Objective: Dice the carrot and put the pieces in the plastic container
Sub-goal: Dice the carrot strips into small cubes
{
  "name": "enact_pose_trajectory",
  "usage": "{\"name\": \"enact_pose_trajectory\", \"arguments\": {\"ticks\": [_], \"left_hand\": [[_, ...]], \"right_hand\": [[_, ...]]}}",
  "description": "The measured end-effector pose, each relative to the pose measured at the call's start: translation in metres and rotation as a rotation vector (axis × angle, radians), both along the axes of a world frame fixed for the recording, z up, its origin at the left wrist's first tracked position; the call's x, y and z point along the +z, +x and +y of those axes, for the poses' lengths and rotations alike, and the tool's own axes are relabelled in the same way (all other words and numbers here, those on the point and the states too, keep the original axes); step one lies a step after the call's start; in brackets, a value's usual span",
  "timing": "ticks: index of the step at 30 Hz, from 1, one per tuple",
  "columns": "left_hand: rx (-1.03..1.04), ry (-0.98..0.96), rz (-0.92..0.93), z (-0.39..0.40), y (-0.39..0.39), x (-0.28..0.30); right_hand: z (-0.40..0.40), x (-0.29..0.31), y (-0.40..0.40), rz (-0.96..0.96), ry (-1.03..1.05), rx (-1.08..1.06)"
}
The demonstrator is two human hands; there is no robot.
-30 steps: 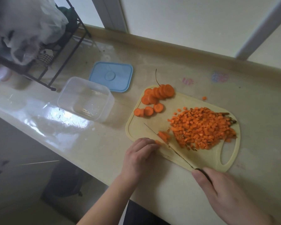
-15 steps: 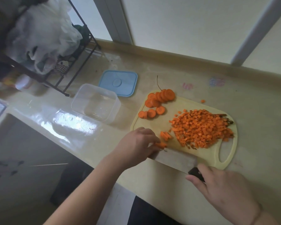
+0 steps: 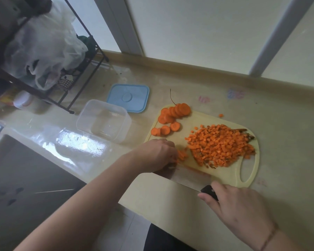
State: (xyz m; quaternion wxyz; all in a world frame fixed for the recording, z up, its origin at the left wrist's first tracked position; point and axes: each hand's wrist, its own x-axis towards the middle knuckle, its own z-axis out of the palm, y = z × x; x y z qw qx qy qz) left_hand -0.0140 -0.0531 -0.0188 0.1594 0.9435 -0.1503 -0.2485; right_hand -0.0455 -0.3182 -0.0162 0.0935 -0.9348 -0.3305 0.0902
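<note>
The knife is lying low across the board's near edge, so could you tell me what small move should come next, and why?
Probably lift the knife and chop again: the left hand holds carrot strips still uncut, and slices wait.

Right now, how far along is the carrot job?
Done: a big pile of orange carrot cubes on the pale yellow cutting board. In hand: left hand steadies strips, right hand grips the black-handled knife. Left: round carrot slices; clear plastic container holds nothing.

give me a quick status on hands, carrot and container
Left hand pinching carrot strips, right hand gripping knife. Diced pile and slices on board. Plastic container empty, lid off.
</note>
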Motion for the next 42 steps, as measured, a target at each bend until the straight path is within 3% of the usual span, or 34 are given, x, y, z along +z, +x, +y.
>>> {"name": "enact_pose_trajectory", "arguments": {"ticks": [11,19,27,31,35,42], "left_hand": [[-0.045,0.008,0.063,0.004,0.006,-0.003],[0.037,-0.074,0.082,0.008,0.001,-0.01],[0.127,-0.251,-0.05,0.01,-0.014,-0.018],[0.221,-0.283,-0.269,0.013,-0.032,-0.029],[0.198,-0.275,-0.424,0.005,-0.047,-0.042],[0.183,-0.247,-0.464,-0.002,-0.048,-0.049]], "right_hand": [[-0.009,-0.007,-0.001,-0.01,0.003,0.016],[-0.052,-0.018,-0.001,-0.097,0.093,-0.005],[-0.114,-0.03,-0.006,0.028,0.164,-0.266],[-0.117,-0.021,-0.006,0.144,0.233,-0.444],[-0.112,-0.014,-0.009,0.227,0.234,-0.495],[-0.097,-0.006,-0.01,0.292,0.306,-0.531]]}}
